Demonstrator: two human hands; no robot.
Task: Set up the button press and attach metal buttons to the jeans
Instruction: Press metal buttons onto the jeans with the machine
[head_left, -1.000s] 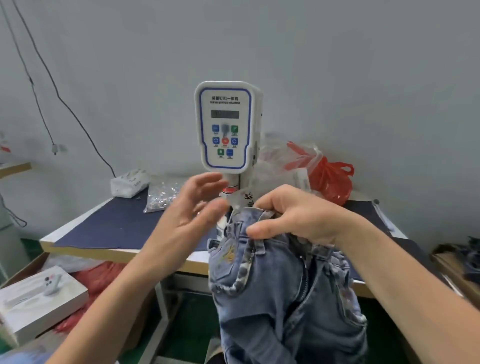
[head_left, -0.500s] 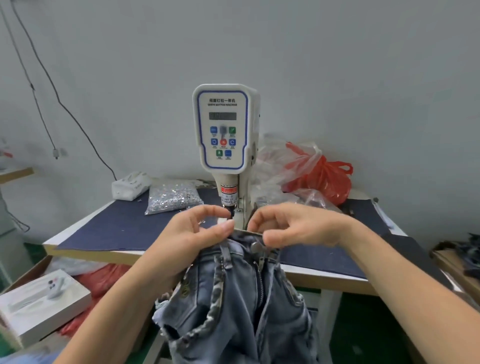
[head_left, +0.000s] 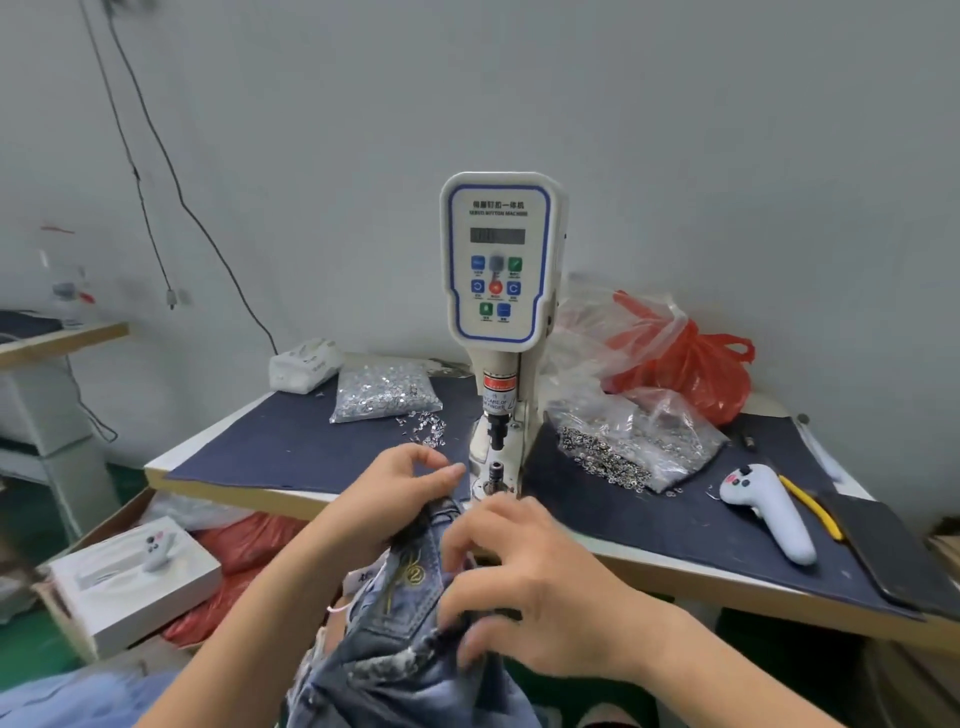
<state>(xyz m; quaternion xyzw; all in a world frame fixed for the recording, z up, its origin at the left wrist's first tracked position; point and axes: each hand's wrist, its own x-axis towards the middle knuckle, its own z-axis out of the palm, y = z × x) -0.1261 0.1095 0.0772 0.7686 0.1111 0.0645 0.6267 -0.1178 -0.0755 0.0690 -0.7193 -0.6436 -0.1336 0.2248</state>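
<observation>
Jeans (head_left: 410, 618) lowered from press (head_left: 496, 322) since before; gripped by left hand (head_left: 387, 499) and right hand (head_left: 524, 582); waistband not yet on die.

garment wkshop: button press (head_left: 496, 291), bagged buttons (head_left: 384, 392).

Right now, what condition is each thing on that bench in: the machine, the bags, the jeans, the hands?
Button press: upright, punch raised off its die.
Jeans: bunched, held before the press.
Left hand: gripping the waistband.
Right hand: gripping the denim.
Left bag: spilling pieces.
Right bag: open.
</observation>
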